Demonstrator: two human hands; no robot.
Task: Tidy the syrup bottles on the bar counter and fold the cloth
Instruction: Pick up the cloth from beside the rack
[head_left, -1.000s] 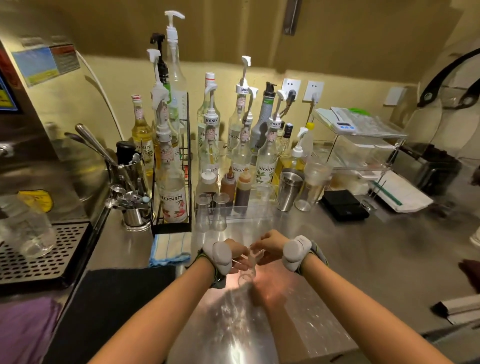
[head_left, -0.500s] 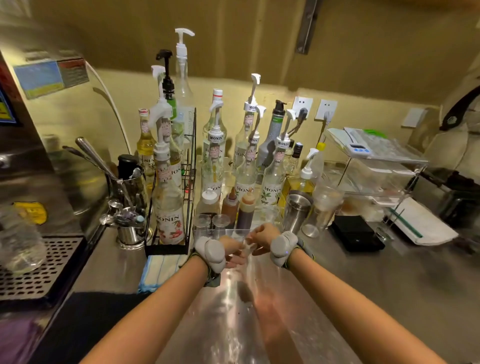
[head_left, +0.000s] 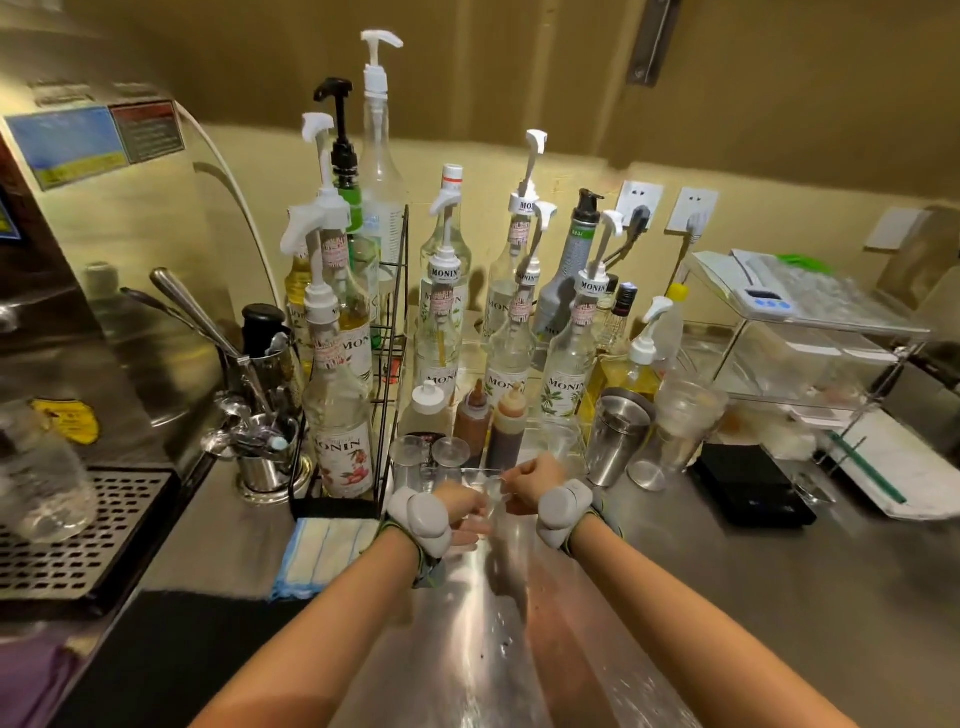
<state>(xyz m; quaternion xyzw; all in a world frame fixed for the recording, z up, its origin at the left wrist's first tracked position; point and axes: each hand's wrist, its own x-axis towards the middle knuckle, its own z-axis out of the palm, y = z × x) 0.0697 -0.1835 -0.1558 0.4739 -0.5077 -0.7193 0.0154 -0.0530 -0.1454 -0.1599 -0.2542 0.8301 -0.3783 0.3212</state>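
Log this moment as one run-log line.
left hand: grips clear glass | right hand: grips same glass | cloth: folded beside wire rack | syrup bottles: upright

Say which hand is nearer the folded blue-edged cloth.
Left. The left hand is just right of the cloth; the right hand is farther right.

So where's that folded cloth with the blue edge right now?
The folded cloth lies on the steel counter at lower left, in front of the black wire rack, beside the left hand.
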